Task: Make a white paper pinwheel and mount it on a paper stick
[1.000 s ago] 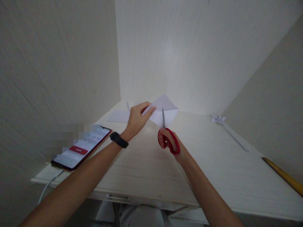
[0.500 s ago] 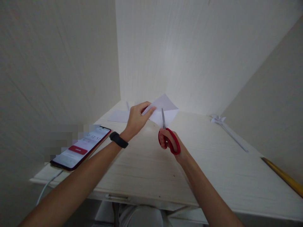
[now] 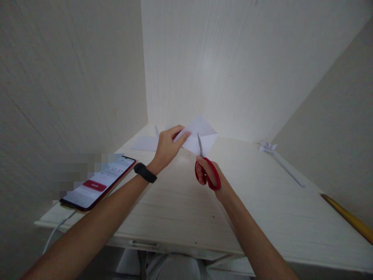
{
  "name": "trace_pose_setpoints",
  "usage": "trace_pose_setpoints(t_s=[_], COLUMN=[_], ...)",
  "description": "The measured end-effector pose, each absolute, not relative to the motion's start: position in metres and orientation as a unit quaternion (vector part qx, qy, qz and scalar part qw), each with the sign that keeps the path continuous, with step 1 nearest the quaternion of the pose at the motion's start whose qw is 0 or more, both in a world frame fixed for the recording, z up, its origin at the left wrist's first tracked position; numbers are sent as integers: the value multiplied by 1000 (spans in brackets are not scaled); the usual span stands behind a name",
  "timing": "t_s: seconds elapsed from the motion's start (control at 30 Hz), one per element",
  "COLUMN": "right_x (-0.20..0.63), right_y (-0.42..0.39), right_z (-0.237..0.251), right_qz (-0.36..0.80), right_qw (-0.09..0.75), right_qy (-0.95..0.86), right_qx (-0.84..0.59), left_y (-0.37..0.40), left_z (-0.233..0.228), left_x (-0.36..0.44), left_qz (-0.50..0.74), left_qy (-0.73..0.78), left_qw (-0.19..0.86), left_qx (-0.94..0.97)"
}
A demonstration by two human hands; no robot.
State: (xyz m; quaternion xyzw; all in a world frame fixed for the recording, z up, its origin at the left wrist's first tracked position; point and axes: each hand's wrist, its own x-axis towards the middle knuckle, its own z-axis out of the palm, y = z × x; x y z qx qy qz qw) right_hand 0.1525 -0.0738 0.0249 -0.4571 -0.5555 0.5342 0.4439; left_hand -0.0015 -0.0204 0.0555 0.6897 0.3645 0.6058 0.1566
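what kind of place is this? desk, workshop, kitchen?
Most likely a home desk set in a pale wood-grain alcove, used for paper craft. The left hand holds folded white paper, the right hand works red scissors, and a phone lies on the desktop.

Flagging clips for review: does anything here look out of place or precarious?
Only the phone: it lies at the desk's front-left corner with one end past the edge, cable hanging. Elsewhere nothing stands out.

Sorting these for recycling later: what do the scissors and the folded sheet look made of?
Scissors: glossy red handles, likely plastic; thin grey blades with a metallic look, probably steel. Folded sheet: matte white, thin, holding sharp creases, so apparently plain paper.
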Motion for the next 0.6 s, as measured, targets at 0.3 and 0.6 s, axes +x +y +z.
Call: trace_pose_setpoints(t_s=[0.3, 0.6], right_x=[153, 152], right_y=[-71, -72], right_z=[22, 22], right_qz=[515, 497], right_qw=[441, 439], right_qy=[-566, -565], right_qx=[-469, -491], left_y=[-19, -16], left_z=[56, 54], left_x=[-1, -2], left_qz=[605, 607], left_qy=[362, 356], left_qw=[176, 194], left_qx=[687, 684])
